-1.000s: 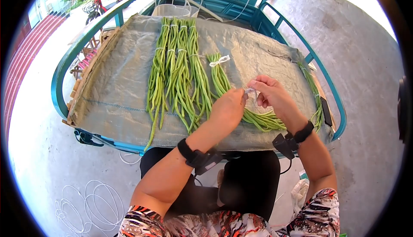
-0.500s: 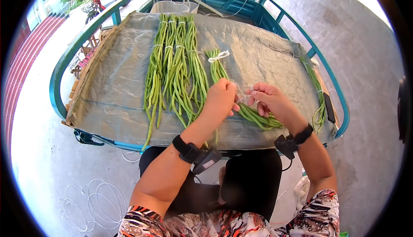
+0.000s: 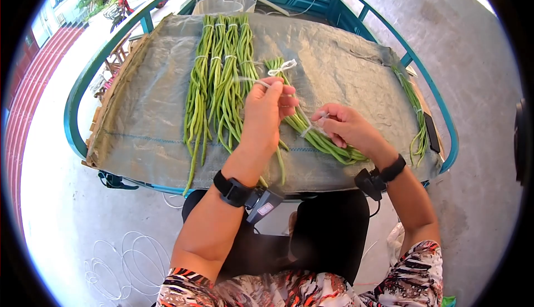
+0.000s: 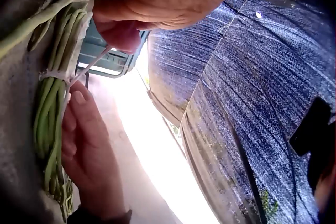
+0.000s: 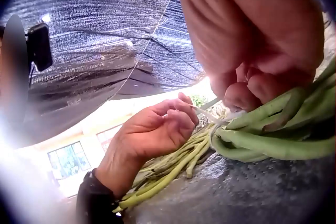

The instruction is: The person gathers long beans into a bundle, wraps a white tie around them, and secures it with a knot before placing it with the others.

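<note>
In the head view a bundle of long green beans (image 3: 328,147) lies slanting under both hands, with a white bow tie (image 3: 282,68) at its far end and a second white tie (image 3: 305,131) around its middle. The left hand (image 3: 265,112) pinches one white string end, up and left of that middle tie. Close beside the tie, the right hand (image 3: 350,131) pinches the string. In the left wrist view a taut string (image 4: 94,62) runs from the left fingers to the band (image 4: 54,75) around the beans. The right wrist view shows the band (image 5: 214,136) beside the right fingertips.
Several tied bean bundles (image 3: 221,79) lie side by side left of the hands. Another bundle (image 3: 413,112) lies at the right edge near a dark flat object (image 3: 431,133). Teal rails (image 3: 75,92) flank the sheet-covered surface (image 3: 142,106); a pale container (image 3: 219,6) stands behind.
The left hand has moved left and away from the right hand, drawing out its string end. The right hand has stayed near the beans, and the middle tie now shows between the hands.
</note>
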`<state>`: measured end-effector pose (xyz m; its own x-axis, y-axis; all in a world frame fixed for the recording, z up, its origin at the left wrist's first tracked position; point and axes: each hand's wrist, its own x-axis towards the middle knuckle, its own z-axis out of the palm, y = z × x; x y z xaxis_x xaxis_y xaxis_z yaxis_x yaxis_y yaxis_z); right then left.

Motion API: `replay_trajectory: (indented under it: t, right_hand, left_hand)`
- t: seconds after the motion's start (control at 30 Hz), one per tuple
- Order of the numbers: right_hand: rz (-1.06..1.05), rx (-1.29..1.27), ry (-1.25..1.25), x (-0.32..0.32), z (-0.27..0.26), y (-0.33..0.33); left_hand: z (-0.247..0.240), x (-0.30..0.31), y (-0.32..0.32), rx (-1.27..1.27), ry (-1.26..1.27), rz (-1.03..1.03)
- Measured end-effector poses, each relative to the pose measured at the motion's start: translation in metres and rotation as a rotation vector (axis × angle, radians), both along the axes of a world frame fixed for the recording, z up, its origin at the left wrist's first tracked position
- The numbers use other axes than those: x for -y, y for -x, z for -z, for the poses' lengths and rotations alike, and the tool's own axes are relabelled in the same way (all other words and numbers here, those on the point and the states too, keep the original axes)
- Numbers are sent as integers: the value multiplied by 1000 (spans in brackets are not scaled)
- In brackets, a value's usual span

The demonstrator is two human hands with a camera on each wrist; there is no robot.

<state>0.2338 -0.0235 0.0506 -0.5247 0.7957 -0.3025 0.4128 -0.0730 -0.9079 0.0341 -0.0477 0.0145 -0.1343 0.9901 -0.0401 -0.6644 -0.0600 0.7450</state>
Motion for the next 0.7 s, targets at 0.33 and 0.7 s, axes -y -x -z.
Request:
replay_trajectory:
  t: [0.33, 0.7]
  right_hand:
    - [-5, 184, -195, 3, 0, 13]
    - [91, 118, -250, 2, 13, 10]
  left_hand:
    - [1, 0, -12, -864, -116, -654]
    - [10, 19, -29, -1422, -290, -180]
